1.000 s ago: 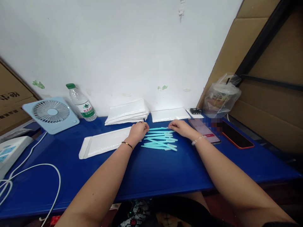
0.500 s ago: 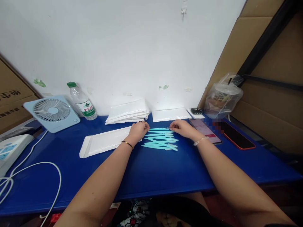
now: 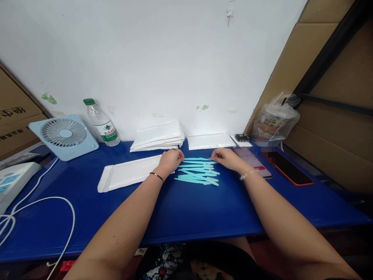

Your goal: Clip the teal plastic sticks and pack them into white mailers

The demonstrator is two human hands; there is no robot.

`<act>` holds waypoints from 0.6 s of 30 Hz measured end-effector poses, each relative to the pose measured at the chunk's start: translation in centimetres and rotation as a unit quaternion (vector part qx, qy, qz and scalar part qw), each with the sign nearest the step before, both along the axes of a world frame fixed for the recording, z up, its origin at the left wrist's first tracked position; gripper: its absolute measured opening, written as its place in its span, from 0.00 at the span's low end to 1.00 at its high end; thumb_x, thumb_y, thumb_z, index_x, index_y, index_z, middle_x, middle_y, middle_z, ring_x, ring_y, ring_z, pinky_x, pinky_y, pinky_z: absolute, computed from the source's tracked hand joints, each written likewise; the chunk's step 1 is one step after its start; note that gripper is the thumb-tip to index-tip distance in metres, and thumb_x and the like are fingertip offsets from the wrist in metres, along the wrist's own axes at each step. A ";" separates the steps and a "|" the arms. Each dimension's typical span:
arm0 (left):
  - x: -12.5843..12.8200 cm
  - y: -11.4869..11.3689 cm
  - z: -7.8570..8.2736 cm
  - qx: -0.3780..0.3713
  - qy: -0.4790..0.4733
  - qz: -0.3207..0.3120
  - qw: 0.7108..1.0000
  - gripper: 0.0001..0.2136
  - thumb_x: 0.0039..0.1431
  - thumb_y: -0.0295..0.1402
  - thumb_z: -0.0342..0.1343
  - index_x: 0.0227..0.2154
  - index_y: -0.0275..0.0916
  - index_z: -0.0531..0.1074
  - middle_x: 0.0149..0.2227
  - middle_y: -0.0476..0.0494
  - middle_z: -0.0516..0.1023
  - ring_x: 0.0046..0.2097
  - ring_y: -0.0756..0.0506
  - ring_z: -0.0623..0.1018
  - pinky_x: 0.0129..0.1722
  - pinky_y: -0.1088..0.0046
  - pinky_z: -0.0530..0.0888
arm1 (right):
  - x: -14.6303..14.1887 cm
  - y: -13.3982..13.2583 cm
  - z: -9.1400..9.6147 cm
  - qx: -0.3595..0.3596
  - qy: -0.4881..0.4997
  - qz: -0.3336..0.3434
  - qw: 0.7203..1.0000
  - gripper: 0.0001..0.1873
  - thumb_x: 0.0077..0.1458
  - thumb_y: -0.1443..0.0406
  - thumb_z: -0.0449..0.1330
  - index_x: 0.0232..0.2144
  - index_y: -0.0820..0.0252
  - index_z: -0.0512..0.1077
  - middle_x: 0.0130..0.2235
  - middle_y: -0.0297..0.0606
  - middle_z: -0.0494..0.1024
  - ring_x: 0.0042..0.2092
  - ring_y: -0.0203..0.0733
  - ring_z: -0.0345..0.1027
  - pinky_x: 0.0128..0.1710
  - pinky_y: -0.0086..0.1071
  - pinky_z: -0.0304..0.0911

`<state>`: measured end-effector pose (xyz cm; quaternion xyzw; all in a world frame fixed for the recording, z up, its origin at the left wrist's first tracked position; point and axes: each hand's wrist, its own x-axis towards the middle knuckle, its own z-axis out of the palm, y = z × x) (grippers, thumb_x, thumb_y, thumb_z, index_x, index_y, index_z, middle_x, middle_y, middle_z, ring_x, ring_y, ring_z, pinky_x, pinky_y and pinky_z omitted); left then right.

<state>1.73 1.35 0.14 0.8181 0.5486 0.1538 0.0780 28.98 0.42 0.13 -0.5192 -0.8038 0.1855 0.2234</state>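
Several slim turquoise eyebrow razors [image 3: 196,178] lie in a loose, partly crossed row on the blue table. My left hand [image 3: 171,161] has its thumb and fingers pinched on the left end of the farthest eyebrow razor [image 3: 195,159]. At that razor's other end my right hand [image 3: 223,157] is closed in a pinch on a small clear cover [image 3: 210,158]. Whether the cover still sits on the razor is too small to tell. Partly under my left wrist lies a white padded envelope [image 3: 125,173], its flap end pointing left.
Along the wall stand a blue fan [image 3: 65,136], a water bottle [image 3: 103,124], a stack of white envelopes [image 3: 157,134] and another white packet [image 3: 208,141]. On the right are two phones [image 3: 253,161] and a bagged drink cup [image 3: 274,120]. A white cable [image 3: 72,217] loops at left.
My right hand has shifted slightly to the right, with the clear cover at its fingertips. My left hand stays at the razor's left end. The view has tilted a little.
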 end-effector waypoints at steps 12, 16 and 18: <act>-0.2 0.2 -0.2 -0.019 -0.020 0.002 1.000 0.04 0.54 0.33 0.53 0.30 0.42 0.72 0.32 0.49 0.77 0.36 0.48 0.75 0.34 0.76 0.67 | 0.4 0.1 -0.1 -0.040 0.091 -0.016 0.995 0.03 0.45 0.66 0.61 0.25 0.61 0.73 0.26 0.34 0.75 0.28 0.37 0.66 0.30 0.30 0.62; -0.2 0.2 -0.2 -0.018 -0.016 0.002 1.000 0.04 0.54 0.33 0.54 0.30 0.42 0.72 0.32 0.50 0.77 0.36 0.48 0.75 0.34 0.75 0.67 | 0.6 0.8 -1.0 -0.032 0.099 -0.018 0.994 0.06 0.46 0.64 0.60 0.26 0.61 0.75 0.26 0.34 0.75 0.29 0.37 0.67 0.32 0.31 0.63; -0.1 0.1 -0.2 -0.019 -0.015 0.005 1.000 0.04 0.54 0.33 0.54 0.30 0.42 0.72 0.32 0.50 0.77 0.36 0.48 0.75 0.35 0.75 0.67 | 0.7 1.0 -1.3 -0.033 0.117 -0.013 0.992 0.07 0.46 0.63 0.61 0.27 0.61 0.75 0.27 0.34 0.76 0.29 0.37 0.67 0.32 0.31 0.63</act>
